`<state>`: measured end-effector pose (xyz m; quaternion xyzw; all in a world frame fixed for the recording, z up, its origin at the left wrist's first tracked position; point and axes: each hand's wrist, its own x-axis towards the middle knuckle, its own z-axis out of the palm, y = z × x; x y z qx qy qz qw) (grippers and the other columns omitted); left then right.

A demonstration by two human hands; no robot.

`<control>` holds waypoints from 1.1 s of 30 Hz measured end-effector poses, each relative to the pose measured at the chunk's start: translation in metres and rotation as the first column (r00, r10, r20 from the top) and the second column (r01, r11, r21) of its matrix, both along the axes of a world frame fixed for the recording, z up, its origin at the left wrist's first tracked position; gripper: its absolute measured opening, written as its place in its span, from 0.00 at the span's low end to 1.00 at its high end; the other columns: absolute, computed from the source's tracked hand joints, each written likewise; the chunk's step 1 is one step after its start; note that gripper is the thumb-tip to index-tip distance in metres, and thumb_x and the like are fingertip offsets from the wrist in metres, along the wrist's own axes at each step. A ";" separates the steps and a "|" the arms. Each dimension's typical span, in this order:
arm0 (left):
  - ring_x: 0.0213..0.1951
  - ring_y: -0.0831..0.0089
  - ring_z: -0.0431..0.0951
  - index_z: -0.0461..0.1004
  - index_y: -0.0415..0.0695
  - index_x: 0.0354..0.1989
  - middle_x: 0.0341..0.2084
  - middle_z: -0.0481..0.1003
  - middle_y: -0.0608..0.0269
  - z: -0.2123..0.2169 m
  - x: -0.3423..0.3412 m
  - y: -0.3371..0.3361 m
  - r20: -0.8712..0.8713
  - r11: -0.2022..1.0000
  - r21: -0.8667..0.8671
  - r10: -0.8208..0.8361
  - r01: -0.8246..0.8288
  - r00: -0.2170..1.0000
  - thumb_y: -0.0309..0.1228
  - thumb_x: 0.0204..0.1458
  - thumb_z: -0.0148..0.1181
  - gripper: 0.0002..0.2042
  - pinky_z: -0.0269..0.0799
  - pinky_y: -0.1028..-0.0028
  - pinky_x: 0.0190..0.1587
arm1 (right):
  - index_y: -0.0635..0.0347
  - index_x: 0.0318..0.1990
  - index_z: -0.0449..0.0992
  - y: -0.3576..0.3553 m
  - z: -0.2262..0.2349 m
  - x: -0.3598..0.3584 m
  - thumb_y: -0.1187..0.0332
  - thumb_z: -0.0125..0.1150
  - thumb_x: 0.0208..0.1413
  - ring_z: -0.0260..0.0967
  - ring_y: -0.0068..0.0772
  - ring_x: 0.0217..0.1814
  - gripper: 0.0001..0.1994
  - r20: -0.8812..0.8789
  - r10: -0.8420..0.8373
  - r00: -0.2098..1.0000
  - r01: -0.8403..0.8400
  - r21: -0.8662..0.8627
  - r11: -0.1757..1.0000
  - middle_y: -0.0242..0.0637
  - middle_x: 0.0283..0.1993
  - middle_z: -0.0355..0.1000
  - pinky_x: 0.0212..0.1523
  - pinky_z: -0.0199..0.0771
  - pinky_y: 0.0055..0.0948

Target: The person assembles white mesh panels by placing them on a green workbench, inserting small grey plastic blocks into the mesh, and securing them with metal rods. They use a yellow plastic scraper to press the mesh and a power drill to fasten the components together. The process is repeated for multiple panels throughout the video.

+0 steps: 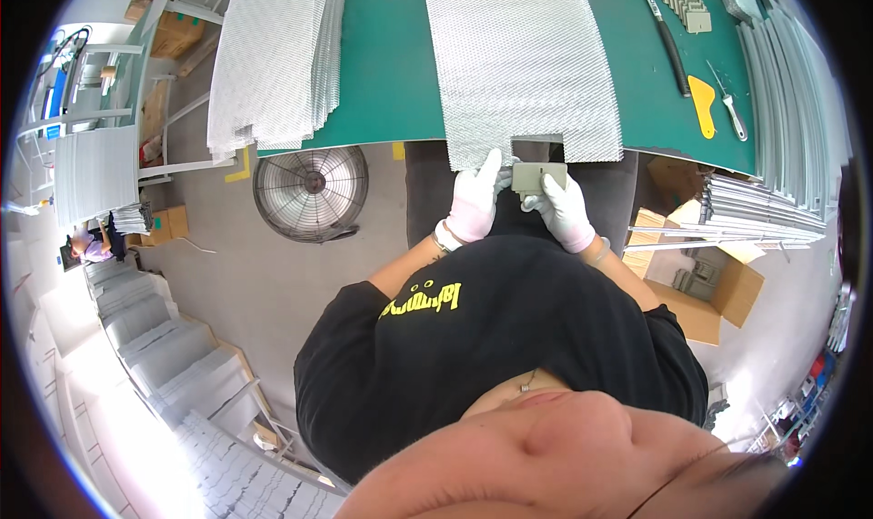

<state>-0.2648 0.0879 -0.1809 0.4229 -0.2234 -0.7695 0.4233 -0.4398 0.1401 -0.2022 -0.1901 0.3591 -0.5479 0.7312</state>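
Both my hands wear white gloves. My left hand [475,205] rests on the near edge of the metal mesh sheet [520,60], fingers curled and thumb up against it. My right hand [564,212] pinches the small grey plastic part [538,175], which sits at the square notch cut into the sheet's near edge, at the rim of the green table [391,74]. A stack of mesh sheets [273,55] lies to the left, a yellow scraper [701,105] to the right, a floor fan [310,192] below.
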 end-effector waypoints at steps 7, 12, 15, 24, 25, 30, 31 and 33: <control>0.50 0.63 0.81 0.77 0.28 0.50 0.46 0.81 0.48 -0.004 0.004 0.002 0.086 0.993 -0.102 -0.043 0.052 0.995 0.41 0.70 0.55 0.21 0.73 0.63 0.58 | 0.70 0.60 0.70 -0.014 0.013 -0.003 0.59 0.57 0.71 0.75 0.26 0.43 0.22 -0.084 0.029 0.996 -0.032 -0.031 0.999 0.43 0.52 0.77 0.42 0.79 0.27; 0.42 0.73 0.80 0.78 0.32 0.51 0.39 0.82 0.57 0.001 -0.003 0.002 0.056 0.984 -0.140 -0.100 0.107 0.993 0.42 0.69 0.57 0.21 0.74 0.71 0.51 | 0.69 0.55 0.73 -0.013 0.025 0.004 0.61 0.57 0.71 0.73 0.23 0.39 0.18 -0.329 0.012 0.944 0.012 0.071 0.997 0.38 0.45 0.77 0.40 0.75 0.23; 0.30 0.80 0.77 0.80 0.37 0.42 0.30 0.80 0.63 0.007 -0.005 -0.003 0.208 0.961 -0.083 -0.243 0.265 0.948 0.42 0.67 0.60 0.17 0.72 0.77 0.35 | 0.68 0.53 0.74 -0.013 0.028 0.007 0.60 0.58 0.70 0.69 0.20 0.35 0.16 -0.420 -0.170 0.891 0.131 -0.119 0.984 0.34 0.41 0.76 0.40 0.71 0.21; 0.31 0.81 0.74 0.76 0.36 0.51 0.32 0.77 0.66 0.010 0.001 -0.005 0.148 0.944 -0.083 -0.305 0.319 0.941 0.43 0.69 0.55 0.19 0.71 0.78 0.36 | 0.61 0.41 0.75 -0.015 0.037 -0.004 0.60 0.61 0.69 0.66 0.19 0.35 0.12 -0.377 -0.298 0.877 0.372 0.140 0.918 0.29 0.34 0.69 0.41 0.69 0.23; 0.32 0.80 0.74 0.76 0.35 0.51 0.33 0.78 0.65 0.009 0.001 -0.004 0.076 0.947 -0.093 -0.301 0.307 0.951 0.43 0.70 0.55 0.20 0.72 0.77 0.37 | 0.60 0.40 0.74 -0.015 0.038 -0.004 0.61 0.61 0.69 0.66 0.18 0.35 0.11 -0.379 -0.293 0.878 0.365 0.132 0.922 0.29 0.33 0.69 0.40 0.69 0.23; 0.35 0.78 0.76 0.73 0.33 0.54 0.36 0.78 0.62 0.004 0.003 -0.007 0.027 0.932 -0.071 -0.354 0.356 0.935 0.43 0.70 0.54 0.21 0.74 0.75 0.40 | 0.57 0.34 0.72 -0.017 0.041 -0.004 0.62 0.64 0.67 0.63 0.16 0.31 0.12 -0.370 -0.294 0.881 0.383 0.196 0.903 0.26 0.30 0.67 0.35 0.66 0.23; 0.35 0.78 0.76 0.73 0.33 0.55 0.36 0.78 0.61 0.003 0.004 -0.007 0.084 0.937 -0.043 -0.341 0.345 0.936 0.43 0.70 0.54 0.21 0.74 0.75 0.40 | 0.57 0.34 0.72 -0.017 0.040 -0.005 0.62 0.64 0.67 0.62 0.16 0.30 0.12 -0.404 -0.296 0.865 0.402 0.208 0.892 0.25 0.29 0.67 0.34 0.65 0.23; 0.35 0.78 0.76 0.73 0.34 0.55 0.36 0.78 0.61 0.004 0.006 -0.008 0.048 0.933 -0.071 -0.351 0.354 0.935 0.43 0.71 0.54 0.21 0.74 0.75 0.41 | 0.57 0.33 0.72 -0.017 0.038 -0.006 0.62 0.64 0.66 0.61 0.15 0.30 0.12 -0.442 -0.274 0.854 0.382 0.177 0.907 0.25 0.28 0.66 0.33 0.64 0.23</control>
